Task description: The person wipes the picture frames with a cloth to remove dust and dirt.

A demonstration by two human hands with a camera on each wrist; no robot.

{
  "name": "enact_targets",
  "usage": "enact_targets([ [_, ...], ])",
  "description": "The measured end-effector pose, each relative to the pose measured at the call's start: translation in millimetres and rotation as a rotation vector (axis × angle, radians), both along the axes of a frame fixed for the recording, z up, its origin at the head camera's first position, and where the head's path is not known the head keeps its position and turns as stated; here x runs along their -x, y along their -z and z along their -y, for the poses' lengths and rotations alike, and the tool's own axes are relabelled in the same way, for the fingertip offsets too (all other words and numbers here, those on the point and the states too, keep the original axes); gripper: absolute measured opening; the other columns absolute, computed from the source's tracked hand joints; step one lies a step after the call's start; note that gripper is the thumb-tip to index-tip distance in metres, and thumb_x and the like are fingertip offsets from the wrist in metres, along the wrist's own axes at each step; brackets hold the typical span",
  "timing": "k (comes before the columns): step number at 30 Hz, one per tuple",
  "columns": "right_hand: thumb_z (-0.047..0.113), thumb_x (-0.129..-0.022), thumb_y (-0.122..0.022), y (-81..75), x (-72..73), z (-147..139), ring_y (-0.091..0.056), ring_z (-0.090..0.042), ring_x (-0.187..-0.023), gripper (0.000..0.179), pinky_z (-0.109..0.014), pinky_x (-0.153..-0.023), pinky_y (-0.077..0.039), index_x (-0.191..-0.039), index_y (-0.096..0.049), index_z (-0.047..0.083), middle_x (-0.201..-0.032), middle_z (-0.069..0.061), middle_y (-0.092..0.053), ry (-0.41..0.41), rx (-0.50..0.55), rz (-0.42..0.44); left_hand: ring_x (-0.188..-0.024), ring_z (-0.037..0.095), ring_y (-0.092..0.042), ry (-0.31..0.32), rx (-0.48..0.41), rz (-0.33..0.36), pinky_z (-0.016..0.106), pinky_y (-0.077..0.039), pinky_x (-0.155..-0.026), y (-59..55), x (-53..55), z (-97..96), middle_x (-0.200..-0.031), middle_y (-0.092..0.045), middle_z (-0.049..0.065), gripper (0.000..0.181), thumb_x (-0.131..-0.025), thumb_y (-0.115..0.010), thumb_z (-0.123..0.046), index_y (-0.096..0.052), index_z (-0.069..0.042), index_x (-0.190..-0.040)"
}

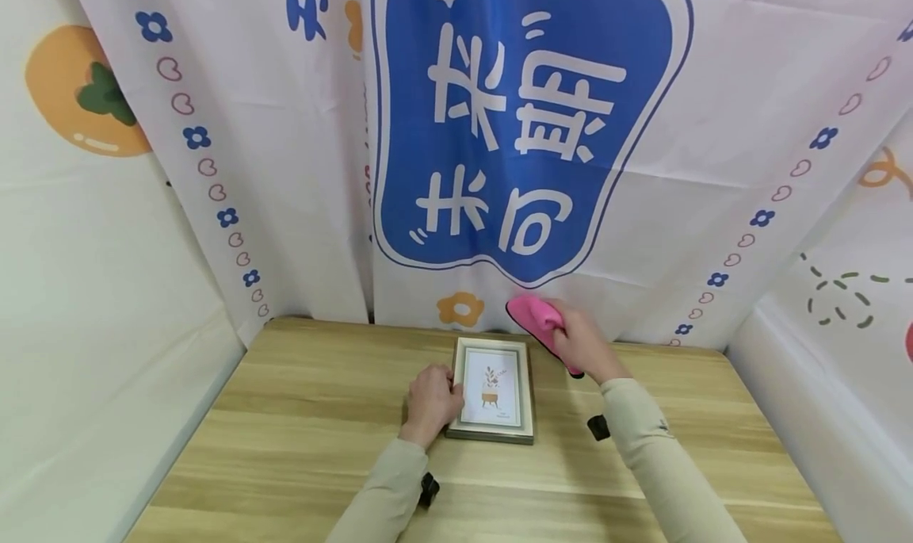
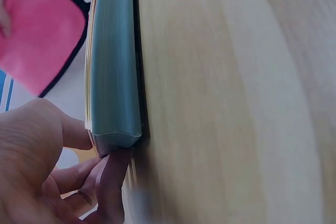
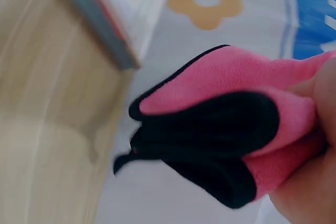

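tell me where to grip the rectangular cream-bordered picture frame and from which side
Likely best: pinch the cream-bordered frame by its straight left rim, coming from the left. It faces up, its thick edge gives a hold, and the left hand grips there.

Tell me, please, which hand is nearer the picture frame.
Left: the left hand grips the picture frame by its left edge; the right hand is off its upper right corner.
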State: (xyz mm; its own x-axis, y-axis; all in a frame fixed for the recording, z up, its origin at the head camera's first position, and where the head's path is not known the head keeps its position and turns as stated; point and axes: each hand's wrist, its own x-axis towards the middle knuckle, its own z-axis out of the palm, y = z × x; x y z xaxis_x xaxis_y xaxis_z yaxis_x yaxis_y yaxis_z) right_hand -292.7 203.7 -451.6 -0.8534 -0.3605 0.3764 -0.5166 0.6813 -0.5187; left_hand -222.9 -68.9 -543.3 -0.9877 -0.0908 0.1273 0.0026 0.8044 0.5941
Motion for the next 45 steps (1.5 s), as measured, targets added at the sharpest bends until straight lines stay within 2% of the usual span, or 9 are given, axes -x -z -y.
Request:
enact_targets([
  [3, -0.014, -0.087, -0.058, 17.8, 0.8, 3.8, -0.069, -0.034, -0.1, 0.057, -0.05, -0.091, -0.057, -0.141, -0.063, 0.003, -0.119, -0.019, -0.074, 0.006, -0.085, -0.037, -0.07, 0.021, -0.062, 0.002, -0.011, 0.0, 0.044, -0.054, -0.065, 1.7, -1.4, -0.9, -0.078, -0.065, 0.002, 0.018, -0.093, -0.077, -0.017, -0.068, -0.012, -0.079],
  [6, -0.015, -0.088, -0.058, 36.6, 1.3, 10.3, -0.07, -0.034, -0.116, 0.06, -0.052, -0.103, -0.056, -0.145, -0.061, 0.004, -0.13, -0.019, -0.072, -0.017, -0.121, 0.011, -0.072, 0.021, -0.063, -0.001, -0.019, 0.002, 0.045, -0.055, -0.066, 3.2, -1.5, -0.9, -0.08, -0.067, 0.002, 0.015, -0.093, -0.077, -0.017, -0.069, -0.011, -0.082],
  [11, -0.017, -0.087, -0.055, 58.6, -2.8, 19.0, -0.069, -0.03, -0.105, 0.048, -0.048, -0.096, -0.057, -0.13, -0.066, 0.0, -0.114, -0.018, -0.072, -0.048, -0.175, 0.08, -0.074, 0.022, -0.064, -0.024, -0.021, 0.014, 0.046, -0.055, -0.067, 3.9, -0.9, -0.2, -0.082, -0.068, 0.001, 0.014, -0.093, -0.077, -0.019, -0.07, -0.013, -0.083],
  [15, -0.015, -0.089, -0.056, 67.7, -8.9, 22.7, -0.069, -0.035, -0.121, 0.045, -0.05, -0.104, -0.056, -0.132, -0.066, -0.007, -0.125, -0.023, -0.073, -0.062, -0.207, 0.092, -0.074, 0.021, -0.064, -0.017, -0.016, 0.012, 0.046, -0.055, -0.067, 5.2, 0.0, -0.9, -0.081, -0.067, 0.001, 0.015, -0.094, -0.076, -0.02, -0.069, -0.014, -0.082],
  [18, -0.011, -0.092, -0.06, 70.6, -13.1, 26.1, -0.061, -0.042, -0.137, 0.053, -0.053, -0.113, -0.049, -0.145, -0.059, -0.009, -0.144, -0.028, -0.063, -0.058, -0.211, 0.117, -0.075, 0.022, -0.064, 0.009, -0.026, -0.005, 0.048, -0.057, -0.071, 6.0, -0.1, -1.6, -0.082, -0.067, 0.002, 0.013, -0.094, -0.075, -0.018, -0.07, -0.012, -0.083],
  [22, -0.009, -0.094, -0.061, 71.0, -15.6, 34.7, -0.057, -0.044, -0.141, 0.052, -0.055, -0.117, -0.046, -0.145, -0.06, -0.006, -0.148, -0.028, -0.061, -0.044, -0.232, 0.144, -0.075, 0.021, -0.064, 0.028, -0.031, -0.015, 0.049, -0.057, -0.075, 5.3, -0.2, -1.3, -0.082, -0.066, 0.003, 0.012, -0.095, -0.075, -0.016, -0.069, -0.011, -0.085],
  [27, -0.004, -0.096, -0.066, 69.8, -16.4, 47.1, -0.049, -0.046, -0.147, 0.051, -0.056, -0.121, -0.041, -0.146, -0.06, -0.003, -0.152, -0.027, -0.057, -0.019, -0.302, 0.189, -0.072, 0.019, -0.06, 0.028, -0.006, -0.009, 0.046, -0.055, -0.07, 2.8, 1.0, -0.4, -0.08, -0.063, 0.002, 0.017, -0.095, -0.075, -0.016, -0.066, -0.012, -0.081],
  [37, -0.004, -0.09, -0.071, 71.2, -17.9, 63.5, -0.059, -0.046, -0.137, 0.043, -0.055, -0.117, -0.046, -0.133, -0.067, -0.003, -0.143, -0.027, -0.064, -0.046, -0.335, 0.11, -0.077, 0.022, -0.061, 0.052, 0.061, -0.014, 0.045, -0.056, -0.071, 0.7, 2.2, -0.7, -0.087, -0.062, 0.004, 0.016, -0.095, -0.076, -0.018, -0.066, -0.01, -0.085],
  [45, -0.007, -0.09, -0.068, 68.9, -16.4, 72.1, -0.061, -0.046, -0.134, 0.043, -0.055, -0.114, -0.048, -0.133, -0.067, -0.004, -0.14, -0.027, -0.065, -0.088, -0.321, 0.081, -0.075, 0.023, -0.061, 0.055, 0.074, -0.02, 0.045, -0.055, -0.067, 0.1, 0.9, -0.2, -0.086, -0.062, 0.005, 0.017, -0.093, -0.076, -0.017, -0.065, -0.01, -0.084],
])
